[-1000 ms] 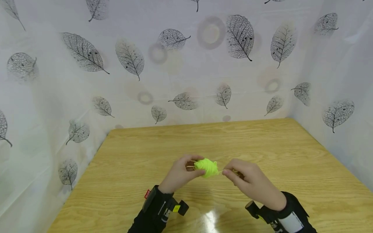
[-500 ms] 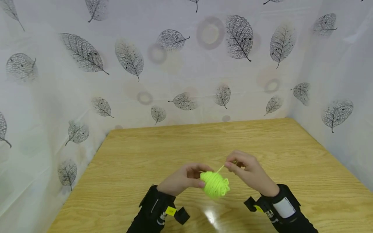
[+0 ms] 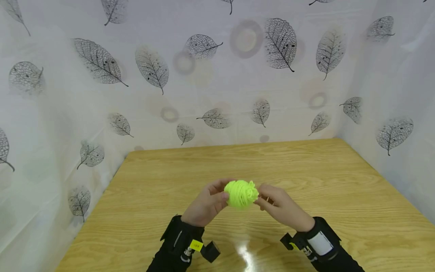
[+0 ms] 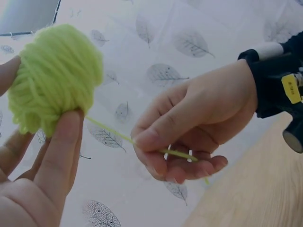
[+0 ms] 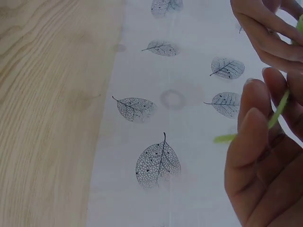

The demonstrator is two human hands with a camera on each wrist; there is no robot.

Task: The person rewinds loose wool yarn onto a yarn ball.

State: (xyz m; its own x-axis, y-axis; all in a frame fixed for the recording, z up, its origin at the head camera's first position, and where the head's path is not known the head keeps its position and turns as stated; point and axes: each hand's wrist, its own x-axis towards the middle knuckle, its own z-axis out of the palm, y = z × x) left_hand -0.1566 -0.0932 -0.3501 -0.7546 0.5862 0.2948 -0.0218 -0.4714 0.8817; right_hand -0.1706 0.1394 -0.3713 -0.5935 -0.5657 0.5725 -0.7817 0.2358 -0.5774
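Note:
A neon yellow-green ball of yarn (image 3: 240, 194) is held above the table by my left hand (image 3: 205, 204), thumb and fingers around its left side. In the left wrist view the wound strands of the ball (image 4: 59, 75) show clearly. My right hand (image 3: 283, 206) is just to the right of the ball and pinches a loose strand of yarn (image 4: 111, 130) between thumb and forefinger. That strand runs from the ball through the right hand's fingers, and its short free end (image 5: 225, 138) sticks out past them in the right wrist view.
Under the hands lies a wooden table (image 3: 170, 177) with a bright reflection near its front. White curtains (image 3: 217, 87) printed with dark leaf skeletons enclose it at the back and sides. Black cuffs with small cameras (image 3: 210, 251) are strapped on both wrists.
The ball dropped and then rose again, turning in my left hand. My right hand rose with the strand, then came down and left, close to the ball.

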